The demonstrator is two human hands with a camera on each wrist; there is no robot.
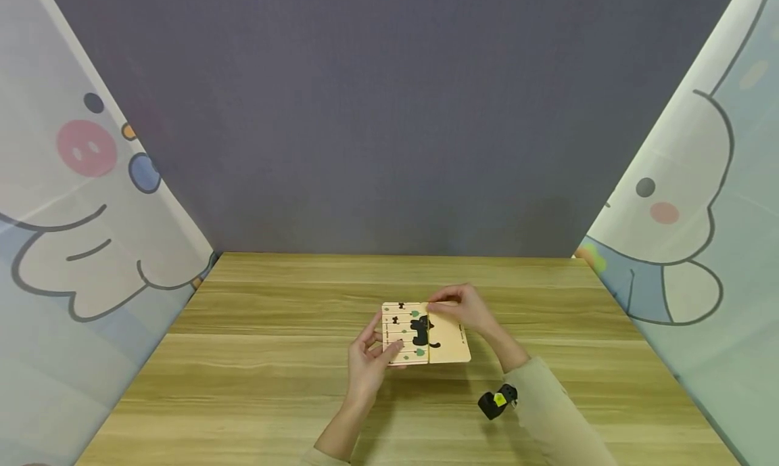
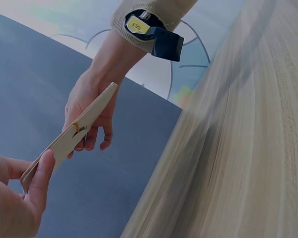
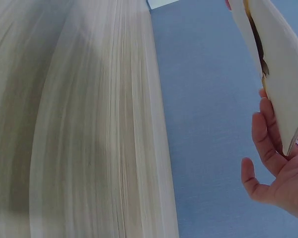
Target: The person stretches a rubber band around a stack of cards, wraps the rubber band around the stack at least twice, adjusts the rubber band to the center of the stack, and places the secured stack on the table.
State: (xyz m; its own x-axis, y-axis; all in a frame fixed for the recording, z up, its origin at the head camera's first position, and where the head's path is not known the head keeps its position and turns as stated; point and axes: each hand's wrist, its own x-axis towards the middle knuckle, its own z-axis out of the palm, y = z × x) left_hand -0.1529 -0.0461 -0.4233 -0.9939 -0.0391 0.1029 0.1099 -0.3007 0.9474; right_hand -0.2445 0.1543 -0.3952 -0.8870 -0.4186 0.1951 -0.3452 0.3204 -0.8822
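Observation:
A small cream notebook (image 1: 452, 341), with a black cat, bows and green shapes on its cover, is held up off the table. A thin yellowish elastic band (image 1: 429, 347) runs down its middle. My left hand (image 1: 365, 368) grips the notebook's left side, thumb on the cover and fingers behind. My right hand (image 1: 462, 308) pinches the top edge near the band, with its thumb in front. In the left wrist view the notebook (image 2: 64, 144) appears nearly edge-on, slightly bent. A dark gap shows along the band in the right wrist view, beside the notebook's pale side (image 3: 283, 64).
Under both hands lies a wood-grain table (image 1: 274, 331). A dark grey panel (image 1: 389, 128) rises at its back edge. Cartoon-printed curtains (image 1: 675, 263) flank both sides. A black wrist camera (image 1: 496, 402) sits at the right sleeve.

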